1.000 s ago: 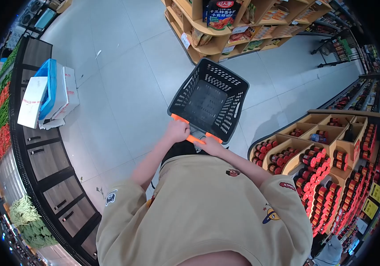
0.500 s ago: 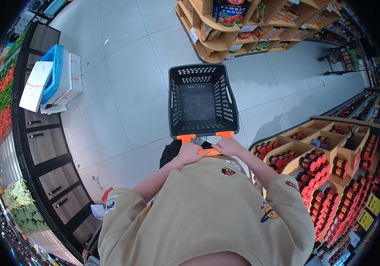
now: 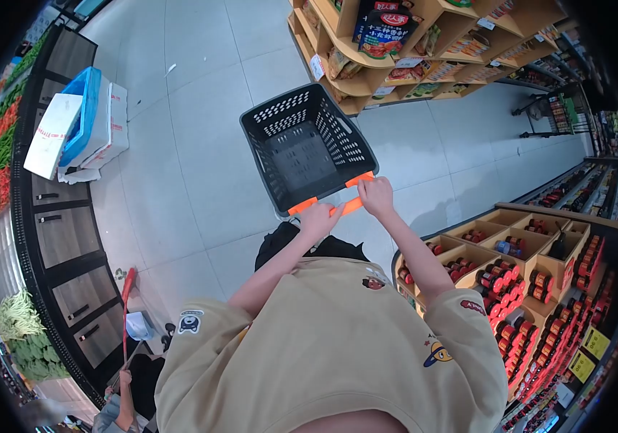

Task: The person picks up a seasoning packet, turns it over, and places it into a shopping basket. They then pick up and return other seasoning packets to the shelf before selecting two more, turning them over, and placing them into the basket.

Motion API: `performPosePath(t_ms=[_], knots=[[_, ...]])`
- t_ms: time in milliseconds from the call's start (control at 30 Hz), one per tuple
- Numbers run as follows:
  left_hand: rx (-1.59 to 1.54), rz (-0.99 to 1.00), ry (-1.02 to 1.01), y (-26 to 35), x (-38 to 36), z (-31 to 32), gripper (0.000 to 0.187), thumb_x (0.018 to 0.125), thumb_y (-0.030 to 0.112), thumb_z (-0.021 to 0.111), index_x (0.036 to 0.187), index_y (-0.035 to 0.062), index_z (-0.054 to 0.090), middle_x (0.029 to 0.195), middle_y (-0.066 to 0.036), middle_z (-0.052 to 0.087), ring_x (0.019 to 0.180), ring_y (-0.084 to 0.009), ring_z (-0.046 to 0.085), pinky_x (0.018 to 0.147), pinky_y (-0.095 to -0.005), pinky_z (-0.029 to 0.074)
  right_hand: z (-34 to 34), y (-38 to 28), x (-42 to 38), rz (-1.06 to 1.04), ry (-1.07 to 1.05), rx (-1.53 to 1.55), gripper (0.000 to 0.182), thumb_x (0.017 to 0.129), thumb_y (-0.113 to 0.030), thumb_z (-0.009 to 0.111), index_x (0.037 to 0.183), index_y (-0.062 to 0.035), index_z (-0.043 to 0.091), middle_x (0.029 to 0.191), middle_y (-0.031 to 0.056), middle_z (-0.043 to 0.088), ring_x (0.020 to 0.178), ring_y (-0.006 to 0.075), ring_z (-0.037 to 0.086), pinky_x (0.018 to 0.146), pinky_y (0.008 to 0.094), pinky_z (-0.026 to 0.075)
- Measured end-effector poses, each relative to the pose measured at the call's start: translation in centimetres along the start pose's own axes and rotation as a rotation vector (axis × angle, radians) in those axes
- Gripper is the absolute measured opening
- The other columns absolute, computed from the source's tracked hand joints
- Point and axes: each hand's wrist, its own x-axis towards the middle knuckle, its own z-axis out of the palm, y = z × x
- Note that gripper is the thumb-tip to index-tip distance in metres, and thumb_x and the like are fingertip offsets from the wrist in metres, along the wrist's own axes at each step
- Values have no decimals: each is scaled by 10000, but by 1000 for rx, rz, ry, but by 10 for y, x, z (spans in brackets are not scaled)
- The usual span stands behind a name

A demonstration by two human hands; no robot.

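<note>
In front of my body, a black plastic shopping basket (image 3: 269, 169) with holed sides stands at an angle on the floor. Nothing lies inside it. Both my hands grip its orange handle (image 3: 352, 206) at the near edge. My left hand (image 3: 316, 219) is closed round the left part of the handle. Fingers wrapped, my right hand (image 3: 375, 196) holds the right end, close to an orange bracket on the rim. Both arms reach forward from my body.
A wooden shelf (image 3: 363, 61) with packets stands ahead to the right; a shelf of red-lidded jars (image 3: 504, 278) is nearer right. Left are a vegetable counter (image 3: 71, 238) and foam boxes (image 3: 107, 133). At lower left a person's arm (image 3: 126, 400) holds a red pole (image 3: 127, 289).
The basket has swung anticlockwise, its far end going left, and sits farther from my body. My arms have stretched forward, and my right hand has moved up. More of the person at lower left shows.
</note>
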Motion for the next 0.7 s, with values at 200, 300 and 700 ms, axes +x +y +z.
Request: performPosePath(t_ms=[200,300,700], knots=[[-7,39,102,-23,48,-23,477,802,449,440,612,55,630,525,-129,545,534,-287,557,467,-370,431,-1,-5,67,61,-40,95,346,804,-254,424,566,-51,573,502,146,513,511,313,531,488,411,409],[-17,19,116,-31,72,-41,475,799,451,444,611,57,631,531,-135,548,542,-285,562,474,-367,436,5,-7,101,51,-35,71,349,806,-259,420,573,-54,579,520,147,524,531,319,534,499,411,412],[42,-10,132,-80,161,-114,501,785,498,420,646,76,652,554,-130,570,577,-278,582,537,-363,468,17,-37,220,132,-47,72,332,768,-305,440,629,-72,631,598,165,567,592,334,562,575,416,449]])
